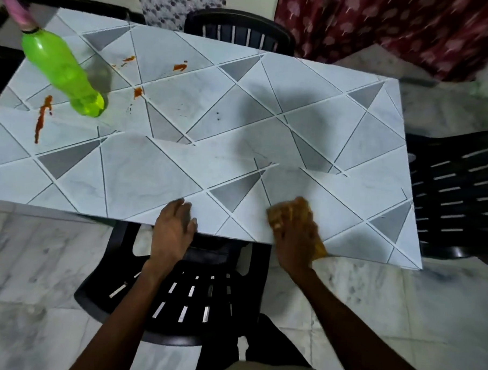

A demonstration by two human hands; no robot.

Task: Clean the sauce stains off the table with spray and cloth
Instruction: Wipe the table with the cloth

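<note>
Your hands are both at the near edge of the counter (269,102), in the lower middle of the frame. Your left hand (174,226) lies loose on the edge, fingers flat on top and holding nothing. It looks as if it is only steadying you. Your right hand (296,237) covers the orange cloth (278,214), fingers bent over it and pressing it down on the surface. The hand is blurred, so I cannot tell how tight the hold is.

By my reading you are in the wiping step, but on a patch that shows no red. The sauce stains are all in the upper left of the frame: a long streak (43,114) near the left edge, a blot (138,92) just right of the bottle's base, and smaller marks (180,67) further back. All are well apart from the cloth.

The green spray bottle (63,70) stands among those stains, far from both hands.

Your next move probably calls for a long reach up and left across the counter. Take the bottle with your free left hand, wet the streaks, then bring the cloth over them. The black chair (193,294) stands between you and the counter, so lean with care.
</note>
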